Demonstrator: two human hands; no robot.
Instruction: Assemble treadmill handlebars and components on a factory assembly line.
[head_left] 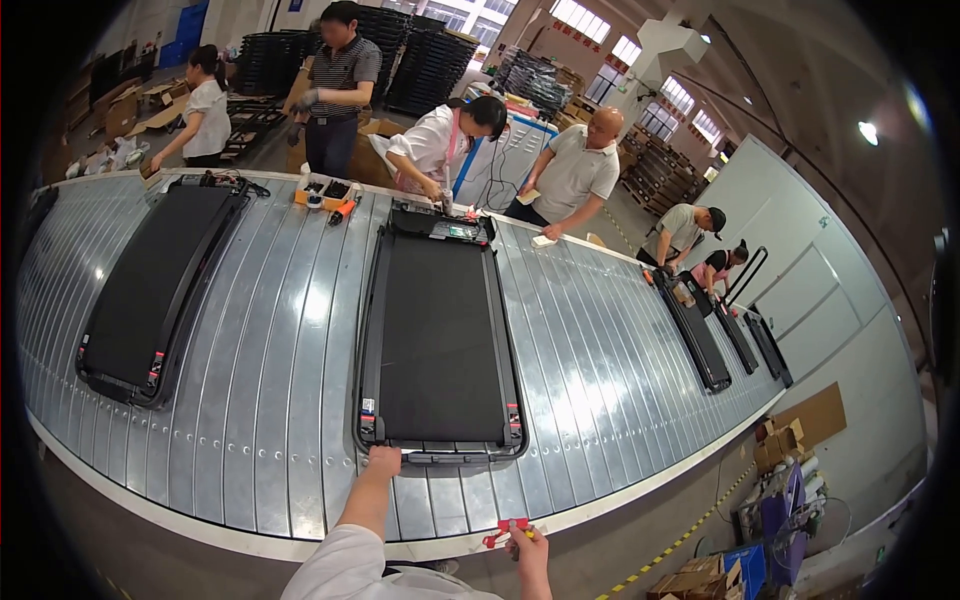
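Nearest the camera, the person's left hand (384,461) reaches forward on a white sleeve and rests its fingers on the near end of a flat black treadmill (438,345); whether that grip is curled over the edge or only pressing on it cannot be told from here. This treadmill lies lengthwise in the middle of a ribbed metal conveyor worktop (270,400), its near end by the worktop's front edge and its console end at the far side, where a person in white bends over it. Well to the left lies a second black treadmill (155,290), with an orange tray of small tools (325,192) beyond it.

To the right, the right hand (527,545) is pressed together around a red-handled tool (505,530), held low in front of the worktop edge and apart from the treadmill. Further right, more treadmills (715,335) lie with workers at them.

Judging from this, steadying the near end squarely with the left hand and bringing the tool up close beside it would serve best.
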